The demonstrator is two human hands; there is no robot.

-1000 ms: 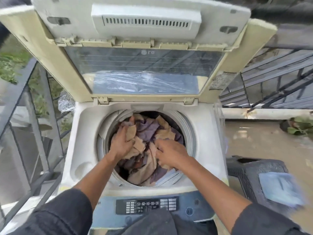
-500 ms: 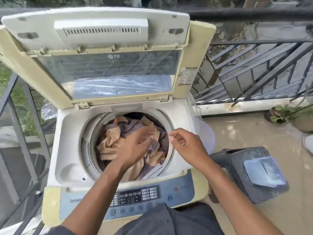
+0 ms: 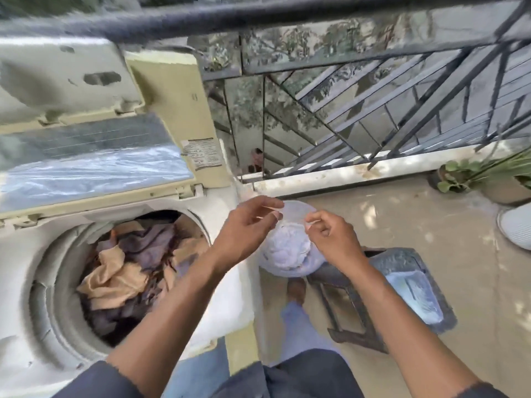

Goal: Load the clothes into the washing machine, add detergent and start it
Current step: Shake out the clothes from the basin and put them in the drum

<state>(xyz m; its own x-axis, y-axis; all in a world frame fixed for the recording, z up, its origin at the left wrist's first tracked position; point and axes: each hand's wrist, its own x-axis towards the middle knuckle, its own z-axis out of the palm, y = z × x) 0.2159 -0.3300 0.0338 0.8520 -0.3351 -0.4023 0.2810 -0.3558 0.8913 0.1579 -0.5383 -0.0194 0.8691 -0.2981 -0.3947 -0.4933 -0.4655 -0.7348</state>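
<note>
The top-loading washing machine (image 3: 230, 297) stands at the left with its lid (image 3: 161, 110) raised. Beige and purple clothes (image 3: 129, 268) fill the drum. Just right of the machine is a clear round detergent container (image 3: 290, 251) with white powder inside. My left hand (image 3: 247, 225) pinches its thin rim on the left side. My right hand (image 3: 330, 239) pinches the rim on the right side. Both hands are outside the drum, above the floor gap beside the machine.
A dark plastic stool (image 3: 402, 265) stands right of the container with a pale blue packet (image 3: 413, 297) on it. A black metal railing (image 3: 373, 110) runs behind. Potted plants (image 3: 471, 179) and a white object (image 3: 517, 228) sit at the far right. My foot (image 3: 296, 288) is on the floor below.
Both hands left the clothes in the drum and moved right to the detergent container, where they now pinch its rim. The view swung right.
</note>
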